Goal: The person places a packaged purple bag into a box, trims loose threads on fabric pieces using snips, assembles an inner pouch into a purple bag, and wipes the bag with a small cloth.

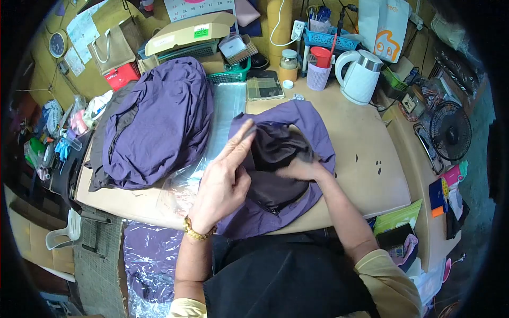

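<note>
A purple cloth item with a dark inner side (313,119) lies spread on the tan table (371,153), near its front edge. Over its left part is my left hand (225,183), its index and middle fingers stretched out together and the others curled; nothing shows in it. My right hand (299,168) rests on or just above the dark inner cloth, blurred, with its fingertips hard to make out. To the left sits a pile of purple and grey cloth items (154,122). Clear plastic sheets (225,122) lie between the pile and the spread item.
At the back stand a white kettle (360,77), a lilac cup (318,76), a jar (288,64) and a dark book (265,86). A green basket (233,74) and boxes are behind the pile. A black fan (450,131) is at the right. Plastic-wrapped purple cloth (151,259) lies below.
</note>
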{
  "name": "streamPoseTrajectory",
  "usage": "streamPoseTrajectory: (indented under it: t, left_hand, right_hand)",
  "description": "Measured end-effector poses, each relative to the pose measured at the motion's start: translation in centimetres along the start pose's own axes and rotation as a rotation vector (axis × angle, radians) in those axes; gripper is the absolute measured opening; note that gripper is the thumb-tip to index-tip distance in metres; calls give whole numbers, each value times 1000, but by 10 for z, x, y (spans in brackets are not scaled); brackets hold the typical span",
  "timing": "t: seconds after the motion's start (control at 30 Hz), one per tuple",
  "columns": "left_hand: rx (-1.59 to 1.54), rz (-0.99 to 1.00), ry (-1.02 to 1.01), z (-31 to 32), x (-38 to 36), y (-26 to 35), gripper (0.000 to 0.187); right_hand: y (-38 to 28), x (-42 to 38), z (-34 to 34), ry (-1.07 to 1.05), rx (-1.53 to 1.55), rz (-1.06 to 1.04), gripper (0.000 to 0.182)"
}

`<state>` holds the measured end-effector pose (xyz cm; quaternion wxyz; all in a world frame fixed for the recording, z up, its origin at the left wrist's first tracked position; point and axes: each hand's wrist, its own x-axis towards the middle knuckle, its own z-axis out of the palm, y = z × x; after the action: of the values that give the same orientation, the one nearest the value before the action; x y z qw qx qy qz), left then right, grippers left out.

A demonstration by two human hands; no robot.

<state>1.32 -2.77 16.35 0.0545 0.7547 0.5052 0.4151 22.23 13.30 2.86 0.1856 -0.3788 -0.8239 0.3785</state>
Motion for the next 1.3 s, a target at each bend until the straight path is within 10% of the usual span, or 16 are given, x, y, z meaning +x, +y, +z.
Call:
streamPoseTrajectory:
  t: [0.07, 0.2, 0.27, 0.4, 0.47, 0.53, 0.67, 0.73, 0.83, 1.13, 1.3]
  left_hand:
    - [54, -1, 47, 1, 0, -3, 67]
    - [128, -120, 29, 5, -5, -10, 69]
    - [179, -111, 21, 9, -7, -11, 71]
    - [103, -173, -4, 18, -4, 1, 73]
    - [67, -178, -98, 25, -3, 5, 73]
    - [59, -114, -76, 33, -5, 5, 71]
    - [60, -122, -128, 42, -6, 7, 69]
    - [104, -207, -195, 42, -7, 9, 67]
    - [29, -18, -220, 57, -10, 7, 62]
    - [228, -32, -354, 63, -16, 19, 56]
    - [189, -63, -291, 52, -7, 20, 61]
  right_hand:
    - [4, -11, 8, -373, -236, -332, 78]
    - [-3, -42, 24, -66, -408, -392, 58]
    - [-11, -50, 22, 104, -132, 151, 40]
    - [-30, -71, 21, 492, -156, -698, 42]
    - [-48, -77, 20, 555, -197, -685, 52]
    - [-57, -72, 6, 325, -567, -95, 60]
    - [-23, -60, 5, 350, -772, -231, 45]
    - [-39, -64, 1, 163, -653, -110, 31]
    - [-54, -68, 18, -183, 915, 23, 39]
    - [-52, 5, 55, -93, 1177, -30, 46]
    - [-74, 64, 64, 219, 799, -140, 46]
